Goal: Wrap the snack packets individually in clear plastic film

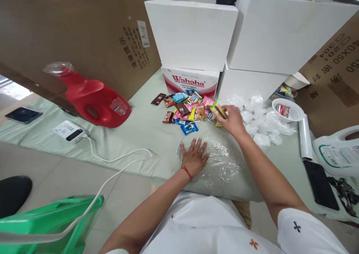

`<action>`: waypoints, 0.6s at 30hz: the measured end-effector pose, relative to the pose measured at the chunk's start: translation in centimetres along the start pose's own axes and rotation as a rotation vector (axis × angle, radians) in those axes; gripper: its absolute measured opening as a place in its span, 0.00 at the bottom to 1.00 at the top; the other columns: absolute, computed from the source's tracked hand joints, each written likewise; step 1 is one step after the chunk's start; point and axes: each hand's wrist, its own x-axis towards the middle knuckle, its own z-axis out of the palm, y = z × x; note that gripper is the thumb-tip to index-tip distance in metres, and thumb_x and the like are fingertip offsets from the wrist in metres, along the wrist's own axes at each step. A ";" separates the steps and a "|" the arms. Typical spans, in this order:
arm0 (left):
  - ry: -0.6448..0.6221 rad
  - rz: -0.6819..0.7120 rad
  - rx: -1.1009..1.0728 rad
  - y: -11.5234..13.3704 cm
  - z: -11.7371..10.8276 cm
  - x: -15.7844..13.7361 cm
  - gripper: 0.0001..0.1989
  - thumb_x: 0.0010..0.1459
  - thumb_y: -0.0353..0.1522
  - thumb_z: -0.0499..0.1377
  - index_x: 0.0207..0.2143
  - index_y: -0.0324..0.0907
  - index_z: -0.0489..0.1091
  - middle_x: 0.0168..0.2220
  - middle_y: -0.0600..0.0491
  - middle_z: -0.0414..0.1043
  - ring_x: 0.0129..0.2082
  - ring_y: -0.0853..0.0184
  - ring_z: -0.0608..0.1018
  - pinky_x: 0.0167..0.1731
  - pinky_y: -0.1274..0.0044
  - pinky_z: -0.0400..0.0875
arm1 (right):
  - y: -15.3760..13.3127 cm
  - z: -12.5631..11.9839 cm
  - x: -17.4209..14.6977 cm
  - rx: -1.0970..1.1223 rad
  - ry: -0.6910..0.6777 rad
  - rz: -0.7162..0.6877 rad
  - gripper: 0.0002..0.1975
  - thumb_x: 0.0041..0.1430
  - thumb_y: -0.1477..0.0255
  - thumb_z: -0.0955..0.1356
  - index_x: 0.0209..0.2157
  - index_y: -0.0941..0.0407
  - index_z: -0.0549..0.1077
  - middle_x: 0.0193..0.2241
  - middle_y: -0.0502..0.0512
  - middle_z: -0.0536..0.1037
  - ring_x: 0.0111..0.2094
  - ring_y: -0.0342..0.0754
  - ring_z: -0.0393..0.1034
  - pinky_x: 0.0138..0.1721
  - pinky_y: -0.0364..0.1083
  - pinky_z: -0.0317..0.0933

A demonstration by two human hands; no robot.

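Observation:
My left hand [194,157] lies flat, fingers spread, on a sheet of clear plastic film [224,158] spread over the table's front part. My right hand [232,119] grips a small wrapped snack [218,110] with a green, cream and brown wrapper, at the right edge of a snack pile. Small colourful packets make up that pile, among them a dark brown packet [182,109] and a blue packet [189,128]. Right of my right hand sit several crumpled clear-plastic bundles [262,125]; what they hold, if anything, cannot be made out.
White boxes [193,35] stand stacked behind the snacks. A round white tub [297,115] with a red packet, a film roll [305,138], a phone [319,185] and a white jug [339,153] line the right. At left are a red jug [97,101] and a white cable [120,160].

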 end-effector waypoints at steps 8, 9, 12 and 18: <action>0.032 -0.111 -0.011 0.8 0.3 -0.5 0.28 0.71 0.46 0.47 0.70 0.54 0.58 0.74 0.46 0.51 0.74 0.45 0.52 0.63 0.33 0.33 | -3.3 -5.4 -10.3 0.094 0.078 0.009 0.19 0.62 0.57 0.71 0.50 0.52 0.71 0.42 0.60 0.75 0.43 0.59 0.66 0.46 0.56 0.62; 0.037 -0.118 -0.011 0.9 0.3 -0.5 0.28 0.71 0.45 0.47 0.70 0.54 0.58 0.74 0.46 0.51 0.74 0.46 0.52 0.63 0.33 0.33 | -3.4 -4.4 -11.6 0.087 0.020 0.002 0.19 0.62 0.58 0.72 0.50 0.53 0.71 0.42 0.61 0.75 0.43 0.59 0.66 0.46 0.56 0.62; 0.054 -0.154 -0.025 1.1 0.1 -0.7 0.27 0.71 0.43 0.46 0.70 0.52 0.58 0.74 0.46 0.51 0.73 0.47 0.54 0.63 0.34 0.36 | -3.1 -0.5 -14.3 0.036 -0.121 0.021 0.19 0.60 0.61 0.73 0.50 0.54 0.72 0.41 0.62 0.75 0.43 0.61 0.66 0.45 0.57 0.63; 0.086 -0.261 -0.141 0.5 -1.1 -1.2 0.26 0.73 0.38 0.42 0.70 0.50 0.58 0.74 0.44 0.50 0.73 0.51 0.56 0.65 0.40 0.48 | -2.0 3.2 -17.5 0.065 -0.202 -0.041 0.18 0.64 0.69 0.70 0.55 0.55 0.72 0.55 0.68 0.72 0.52 0.63 0.66 0.53 0.63 0.65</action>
